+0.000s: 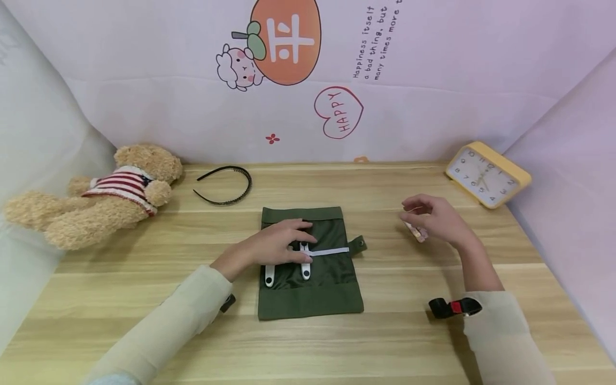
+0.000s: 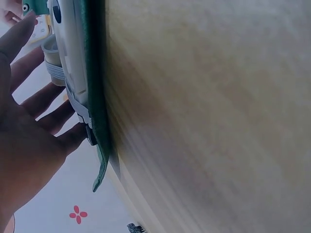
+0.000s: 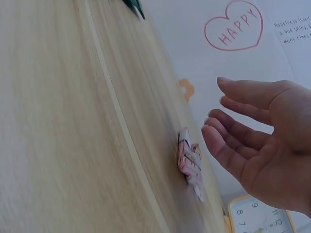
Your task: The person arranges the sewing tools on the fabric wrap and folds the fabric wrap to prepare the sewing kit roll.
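Observation:
My left hand (image 1: 281,243) is spread over a dark green fabric roll (image 1: 313,305) that lies unfolded on the table. Two slim white tools (image 1: 305,270) with black round dots lie on the roll, partly hidden under the hand. A pale elastic band (image 1: 332,251) runs across to the roll's right edge, near a snap tab (image 1: 357,245). In the left wrist view, the fingers (image 2: 46,99) reach along the white tool and band. My right hand (image 1: 440,219), loosely curved and holding nothing, hovers above a small folded pink-and-white bundle (image 3: 189,158) on the wood.
A teddy bear (image 1: 110,208) in a striped top lies at the left. Behind the roll sits a black headband (image 1: 247,184). A yellow clock (image 1: 486,174) stands at the back right. White printed cloth (image 1: 183,107) hangs along the table's back edge.

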Demonstrator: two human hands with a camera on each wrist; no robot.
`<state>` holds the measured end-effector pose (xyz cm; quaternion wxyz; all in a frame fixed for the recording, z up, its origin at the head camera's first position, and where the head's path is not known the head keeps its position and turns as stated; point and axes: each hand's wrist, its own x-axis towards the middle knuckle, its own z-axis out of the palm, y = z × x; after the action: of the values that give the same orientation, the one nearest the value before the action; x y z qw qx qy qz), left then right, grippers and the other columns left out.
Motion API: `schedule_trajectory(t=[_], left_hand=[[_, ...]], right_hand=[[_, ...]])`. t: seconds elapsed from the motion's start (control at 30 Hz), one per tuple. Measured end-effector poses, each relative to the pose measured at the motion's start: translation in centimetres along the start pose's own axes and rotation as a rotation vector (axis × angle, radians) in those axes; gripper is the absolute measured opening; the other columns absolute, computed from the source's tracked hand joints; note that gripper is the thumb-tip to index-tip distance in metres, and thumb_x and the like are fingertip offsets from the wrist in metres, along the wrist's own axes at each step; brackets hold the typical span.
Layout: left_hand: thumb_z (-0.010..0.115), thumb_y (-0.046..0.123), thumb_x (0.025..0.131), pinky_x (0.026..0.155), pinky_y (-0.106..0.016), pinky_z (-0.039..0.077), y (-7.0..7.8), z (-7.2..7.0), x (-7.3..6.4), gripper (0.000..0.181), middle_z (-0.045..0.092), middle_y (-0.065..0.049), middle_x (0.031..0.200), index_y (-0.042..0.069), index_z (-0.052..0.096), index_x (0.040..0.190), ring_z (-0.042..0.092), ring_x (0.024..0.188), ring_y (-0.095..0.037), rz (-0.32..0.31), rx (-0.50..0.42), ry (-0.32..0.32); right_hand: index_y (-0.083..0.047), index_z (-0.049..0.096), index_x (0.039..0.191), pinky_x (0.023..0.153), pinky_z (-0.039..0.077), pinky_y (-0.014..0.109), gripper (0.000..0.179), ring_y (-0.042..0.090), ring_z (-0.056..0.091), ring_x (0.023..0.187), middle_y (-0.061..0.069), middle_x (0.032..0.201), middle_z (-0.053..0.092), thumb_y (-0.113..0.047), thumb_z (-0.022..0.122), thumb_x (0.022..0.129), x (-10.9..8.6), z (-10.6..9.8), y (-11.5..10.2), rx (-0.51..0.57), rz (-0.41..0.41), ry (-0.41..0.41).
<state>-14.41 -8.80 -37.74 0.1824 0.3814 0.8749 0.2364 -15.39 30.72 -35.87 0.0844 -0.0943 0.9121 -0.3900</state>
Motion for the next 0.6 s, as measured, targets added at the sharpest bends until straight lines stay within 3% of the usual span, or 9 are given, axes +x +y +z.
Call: schedule_trajectory(t=[0.17, 0.37, 0.6], left_hand=[[0.069, 0.038, 0.098, 0.12, -0.052, 0.023, -0.18, 0.17, -0.14, 0.042, 0.037, -0.012, 0.16, 0.015, 0.068, 0.134, 0.019, 0.152, -0.034, 0.006, -0.009, -0.006], [0.072, 0.031, 0.097, 0.119, -0.052, 0.024, -0.2, 0.27, -0.1, 0.031, 0.04, -0.014, 0.158, 0.014, 0.075, 0.122, 0.02, 0.152, -0.035, 0.016, -0.019, -0.002], [0.072, 0.027, 0.097, 0.119, -0.054, 0.024, 0.05, 0.17, -0.14, 0.028, 0.04, -0.013, 0.158, 0.014, 0.075, 0.122, 0.018, 0.153, -0.034, 0.002, -0.042, -0.012]], right_hand=[[0.005, 0.059, 0.133, 0.081, 0.051, 0.025, 0.047, 0.033, 0.062, 0.109, 0.021, 0.121, 0.065, -0.027, 0.069, 0.099, 0.04, -0.04, 0.63, -0.031, 0.035, -0.015], [0.006, 0.06, 0.132, 0.085, 0.053, 0.038, 0.042, 0.036, 0.062, 0.11, 0.022, 0.12, 0.066, -0.018, 0.068, 0.099, 0.21, 0.33, 0.95, -0.098, 0.066, -0.033], [0.008, 0.064, 0.125, 0.069, 0.055, 0.032, 0.034, 0.026, 0.065, 0.088, 0.02, 0.105, 0.069, -0.008, 0.069, 0.096, 0.67, 0.6, 0.42, -0.158, 0.075, -0.035]])
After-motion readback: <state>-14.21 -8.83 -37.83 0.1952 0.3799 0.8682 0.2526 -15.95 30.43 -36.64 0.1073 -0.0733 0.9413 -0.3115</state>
